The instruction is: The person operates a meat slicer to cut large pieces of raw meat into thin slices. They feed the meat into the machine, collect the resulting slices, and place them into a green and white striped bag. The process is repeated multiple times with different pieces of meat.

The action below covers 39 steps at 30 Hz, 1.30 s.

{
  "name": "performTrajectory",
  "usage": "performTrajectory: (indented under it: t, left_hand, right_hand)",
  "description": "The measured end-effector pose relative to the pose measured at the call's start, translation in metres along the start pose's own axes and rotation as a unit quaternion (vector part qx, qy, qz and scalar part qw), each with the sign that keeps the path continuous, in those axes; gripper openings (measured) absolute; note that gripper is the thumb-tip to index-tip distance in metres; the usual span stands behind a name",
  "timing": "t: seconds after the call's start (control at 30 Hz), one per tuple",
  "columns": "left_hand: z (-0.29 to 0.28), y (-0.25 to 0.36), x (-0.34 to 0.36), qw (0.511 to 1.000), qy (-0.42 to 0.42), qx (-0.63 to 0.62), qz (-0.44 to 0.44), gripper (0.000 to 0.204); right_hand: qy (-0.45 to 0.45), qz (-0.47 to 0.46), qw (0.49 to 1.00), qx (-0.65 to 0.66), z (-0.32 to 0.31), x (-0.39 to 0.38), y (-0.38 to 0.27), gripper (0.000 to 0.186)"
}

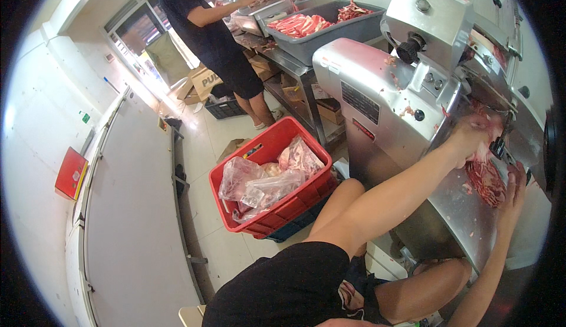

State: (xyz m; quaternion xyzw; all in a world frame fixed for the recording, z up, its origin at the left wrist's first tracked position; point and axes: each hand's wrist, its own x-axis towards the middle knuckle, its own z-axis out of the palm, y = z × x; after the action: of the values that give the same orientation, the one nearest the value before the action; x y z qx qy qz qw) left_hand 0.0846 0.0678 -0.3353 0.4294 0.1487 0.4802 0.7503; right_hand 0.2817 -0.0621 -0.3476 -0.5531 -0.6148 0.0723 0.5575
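Observation:
A steel meat slicer point(383, 85) stands in front of me on the right, scraps of meat stuck to its casing. My left hand point(470, 135) reaches across to its blade area, curled on raw red meat point(480, 110); some fingers are hidden. Just below, a marbled piece of red meat point(486, 182) lies on the sloping steel plate point(451, 200). My right hand point(513, 194) is at the right edge of that piece, fingers stretched upward and apart, close to a black knob point(498, 148) on a metal arm.
A red crate point(271, 227) with plastic-bagged meat stands on the floor to the left of the slicer. Behind it, a person point(203, 29) works at another slicer point(262, 14). A grey tub point(312, 47) of sliced meat sits on a steel bench. A long white chest point(138, 209) lines the left.

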Motion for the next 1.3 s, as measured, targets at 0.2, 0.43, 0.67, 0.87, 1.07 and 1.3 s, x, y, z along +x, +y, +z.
performTrajectory:
  t: [0.2,0.43,0.67,0.87,1.07,1.3]
  left_hand:
    - [0.019,-0.004,-0.006,0.828,-0.169,0.533,0.041,0.043]
    - [-0.011,0.053,-0.022,0.740,-0.055,0.661,0.113,0.031]
    - [0.017,0.056,0.021,0.991,0.025,-0.107,-0.071,0.016]
    - [0.028,0.052,0.020,0.956,0.083,-0.236,-0.153,0.017]
    - [0.010,0.045,0.001,0.959,0.111,-0.220,-0.138,0.013]
    - [0.000,0.020,-0.019,0.981,-0.121,0.134,-0.066,0.030]
  right_hand:
    - [0.007,0.005,1.000,0.023,0.001,0.010,-0.025,0.039]
    - [0.042,-0.008,0.899,-0.435,-0.007,0.000,-0.036,0.036]
    - [-0.109,-0.110,0.953,-0.259,0.002,-0.004,-0.061,0.030]
    - [-0.097,-0.113,0.953,-0.264,0.000,-0.006,-0.057,0.028]
    - [-0.102,-0.092,0.959,-0.246,-0.002,-0.005,-0.059,0.029]
    - [-0.023,0.056,0.997,0.040,0.002,0.003,-0.063,0.039]
